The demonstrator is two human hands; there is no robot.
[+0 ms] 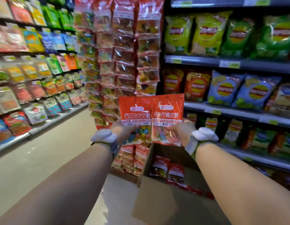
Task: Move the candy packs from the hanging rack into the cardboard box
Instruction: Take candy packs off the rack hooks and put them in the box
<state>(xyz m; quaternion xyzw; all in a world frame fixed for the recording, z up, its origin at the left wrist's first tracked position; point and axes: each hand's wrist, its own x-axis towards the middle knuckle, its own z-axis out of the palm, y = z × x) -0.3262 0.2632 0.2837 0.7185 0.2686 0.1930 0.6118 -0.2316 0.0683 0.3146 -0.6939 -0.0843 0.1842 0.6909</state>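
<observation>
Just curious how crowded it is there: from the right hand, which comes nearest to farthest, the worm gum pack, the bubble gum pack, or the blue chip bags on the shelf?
1. Worm gum pack: in the right hand itself.
2. Bubble gum pack: just left, overlapped by the worm pack, held by the left hand.
3. Blue chip bags: up on the right shelf, farthest.

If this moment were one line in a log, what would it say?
left hand: holds watermelon bubble gum pack | right hand: holds worm gum pack | both above cardboard box | box: some packs inside
</observation>
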